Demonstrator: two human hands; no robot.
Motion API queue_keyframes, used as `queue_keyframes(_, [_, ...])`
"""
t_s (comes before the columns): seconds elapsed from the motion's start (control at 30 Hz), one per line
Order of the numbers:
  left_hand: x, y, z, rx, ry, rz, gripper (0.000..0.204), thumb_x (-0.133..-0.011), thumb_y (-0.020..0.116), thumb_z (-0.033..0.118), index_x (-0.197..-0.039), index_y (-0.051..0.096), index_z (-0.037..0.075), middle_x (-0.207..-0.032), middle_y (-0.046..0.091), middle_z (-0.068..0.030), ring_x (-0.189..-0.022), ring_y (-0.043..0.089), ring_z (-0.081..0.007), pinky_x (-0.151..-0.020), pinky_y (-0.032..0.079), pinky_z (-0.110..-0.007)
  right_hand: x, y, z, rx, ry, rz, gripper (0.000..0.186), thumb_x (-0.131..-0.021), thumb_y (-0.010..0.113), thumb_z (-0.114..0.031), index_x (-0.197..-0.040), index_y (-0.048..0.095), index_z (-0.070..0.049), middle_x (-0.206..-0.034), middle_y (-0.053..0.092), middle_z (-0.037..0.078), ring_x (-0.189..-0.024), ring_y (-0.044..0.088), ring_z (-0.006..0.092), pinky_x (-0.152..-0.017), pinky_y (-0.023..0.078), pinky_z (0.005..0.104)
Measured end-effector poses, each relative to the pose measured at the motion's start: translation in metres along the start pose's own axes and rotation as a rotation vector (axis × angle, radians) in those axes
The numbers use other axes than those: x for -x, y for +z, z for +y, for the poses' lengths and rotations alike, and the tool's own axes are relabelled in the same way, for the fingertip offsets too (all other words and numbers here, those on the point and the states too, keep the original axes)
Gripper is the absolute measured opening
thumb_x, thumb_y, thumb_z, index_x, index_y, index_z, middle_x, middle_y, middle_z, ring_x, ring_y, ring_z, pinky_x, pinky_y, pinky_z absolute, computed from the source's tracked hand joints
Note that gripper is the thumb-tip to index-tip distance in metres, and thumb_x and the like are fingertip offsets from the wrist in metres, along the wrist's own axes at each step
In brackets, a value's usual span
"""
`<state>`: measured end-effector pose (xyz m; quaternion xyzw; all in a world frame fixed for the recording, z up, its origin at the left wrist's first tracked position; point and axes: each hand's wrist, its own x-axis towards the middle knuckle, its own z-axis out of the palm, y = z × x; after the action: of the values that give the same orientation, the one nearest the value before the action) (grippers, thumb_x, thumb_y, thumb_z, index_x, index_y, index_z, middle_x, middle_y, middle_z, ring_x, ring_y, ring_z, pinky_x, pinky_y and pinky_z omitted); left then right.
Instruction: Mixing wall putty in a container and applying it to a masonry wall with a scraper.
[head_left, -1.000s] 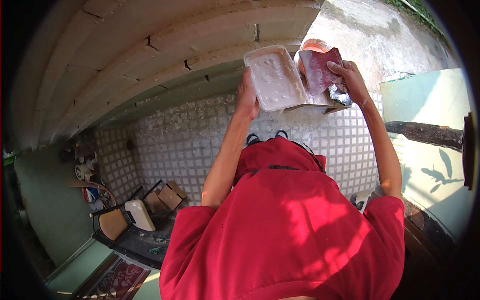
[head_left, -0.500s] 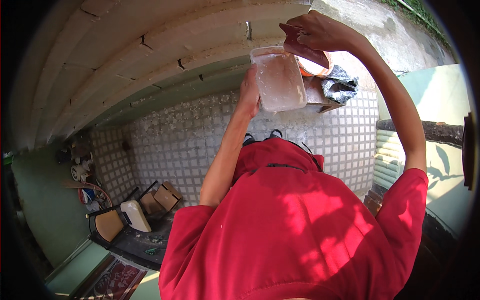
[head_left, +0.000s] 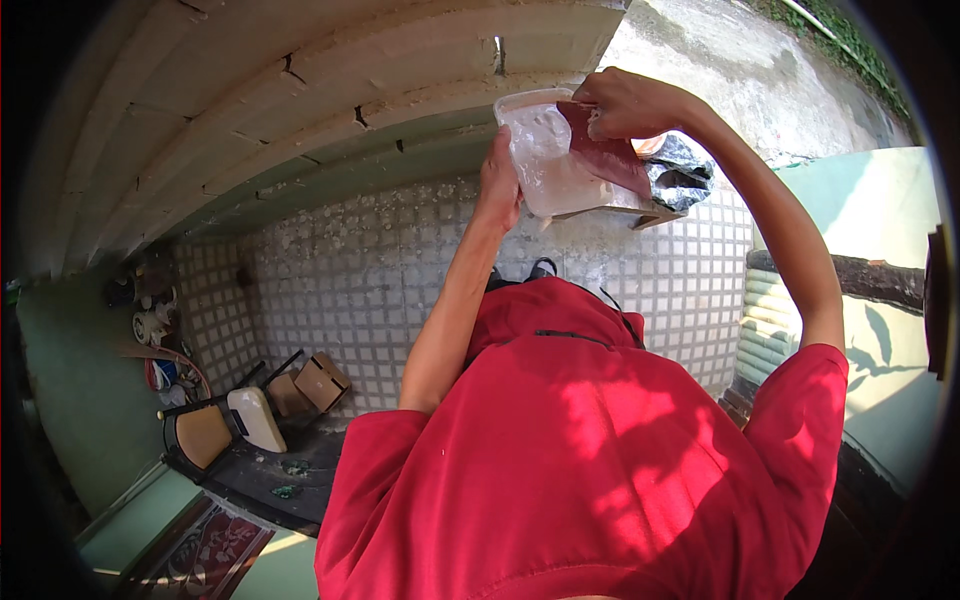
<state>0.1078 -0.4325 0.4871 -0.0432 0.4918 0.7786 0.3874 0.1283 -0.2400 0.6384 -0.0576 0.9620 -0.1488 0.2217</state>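
My left hand (head_left: 499, 183) grips the left side of a clear, rectangular plastic tub (head_left: 556, 196), its inside smeared with white. A lump of wet white paste (head_left: 541, 131) sits in the tub's far part. My right hand (head_left: 634, 104) is closed on the upper edge of a dark red, flat scraper (head_left: 612, 163), which lies slanted across the tub's right side. Behind the scraper, just a bit of an orange-rimmed bucket (head_left: 649, 146) shows; the rest is hidden. A small white drip hangs under the tub's near edge.
A low bench (head_left: 655, 214) stands beyond the tub, with a crumpled silver-black bag (head_left: 681, 174) on it. A stepped, cracked pale wall (head_left: 330, 90) rises at the left. Chairs (head_left: 200, 436) and a cardboard box (head_left: 322, 381) are at the lower left on the tiled floor (head_left: 370, 270).
My right hand has brought the scraper down and left from over the bucket onto the tub. White paste now shows in the tub, which was only smeared before.
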Motion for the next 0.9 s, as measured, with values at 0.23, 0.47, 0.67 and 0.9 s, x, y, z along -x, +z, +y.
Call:
queue_keyframes(0.23, [0.002, 0.016, -0.005, 0.025, -0.027, -0.003, 0.054, -0.100, 0.037, 0.051, -0.132, 0.048, 0.009, -0.116, 0.063, -0.0062, -0.102, 0.063, -0.0172, -0.083, 0.053, -0.035, 0.019, 0.009, 0.029, -0.195, -0.011, 0.405, 0.036, -0.075, 0.057, -0.014, -0.103, 0.066, 0.007, -0.083, 0.068, 0.024, -0.066, 0.066, 0.0298, -0.066, 0.055, 0.0372])
queue_keyframes(0.47, [0.004, 0.032, -0.022, 0.020, -0.034, 0.000, 0.054, -0.099, 0.038, 0.052, -0.133, 0.047, 0.011, -0.118, 0.062, -0.0044, -0.104, 0.062, -0.0163, -0.085, 0.053, -0.034, 0.041, 0.053, 0.008, -0.176, -0.073, 0.396, 0.032, -0.079, 0.052, -0.009, -0.104, 0.064, 0.006, -0.082, 0.064, 0.028, -0.071, 0.062, 0.0383, -0.076, 0.050, 0.0440])
queue_keyframes(0.67, [0.010, 0.042, -0.034, 0.008, -0.019, 0.003, 0.053, -0.099, 0.039, 0.052, -0.132, 0.048, 0.012, -0.119, 0.062, -0.0050, -0.103, 0.063, -0.0165, -0.085, 0.053, -0.033, 0.066, 0.050, 0.013, -0.237, -0.169, 0.431, 0.032, -0.079, 0.051, -0.009, -0.103, 0.064, 0.006, -0.083, 0.064, 0.028, -0.075, 0.063, 0.0390, -0.075, 0.050, 0.0440])
queue_keyframes(0.9, [0.014, 0.049, -0.045, 0.065, -0.047, -0.007, 0.053, -0.098, 0.040, 0.053, -0.131, 0.051, 0.012, -0.119, 0.063, -0.0053, -0.104, 0.063, -0.0161, -0.084, 0.053, -0.032, 0.060, 0.057, 0.030, -0.190, 0.019, 0.597, 0.021, -0.082, 0.055, -0.012, -0.085, 0.065, 0.006, -0.075, 0.063, 0.028, -0.070, 0.064, 0.0434, -0.066, 0.053, 0.0482])
